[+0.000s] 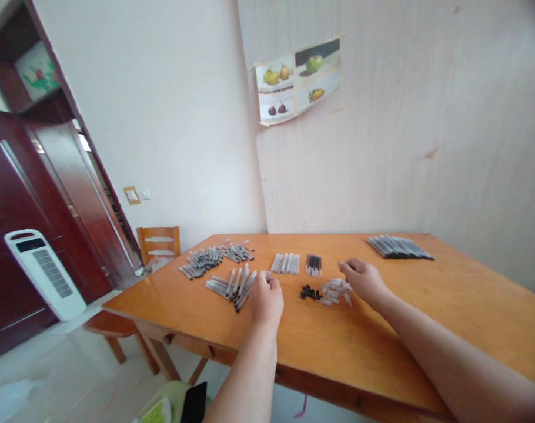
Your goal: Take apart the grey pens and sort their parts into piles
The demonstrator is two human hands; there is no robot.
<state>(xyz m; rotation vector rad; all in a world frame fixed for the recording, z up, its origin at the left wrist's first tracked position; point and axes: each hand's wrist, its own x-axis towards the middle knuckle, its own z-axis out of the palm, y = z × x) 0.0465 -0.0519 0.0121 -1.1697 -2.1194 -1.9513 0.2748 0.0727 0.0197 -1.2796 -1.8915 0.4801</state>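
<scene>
My left hand (266, 296) is closed, its fingers curled beside a loose pile of clear pens with dark ends (230, 286); anything in its grip is hidden. Held just above the table, my right hand (361, 279) is pinched shut, and what it holds, if anything, is too small to make out. Below its fingers lies a heap of whitish pen caps (337, 288), with small black pieces (309, 292) touching it on the left. Between and beyond my hands are a row of clear pen barrels (286, 264) and a row of dark refills (314, 265).
More pens (203, 260) are heaped at the table's far left. A neat stack of pens (400, 247) lies at the back right of the wooden table (470, 311). A chair (159, 242) stands beyond the left edge, and a wall runs along the back.
</scene>
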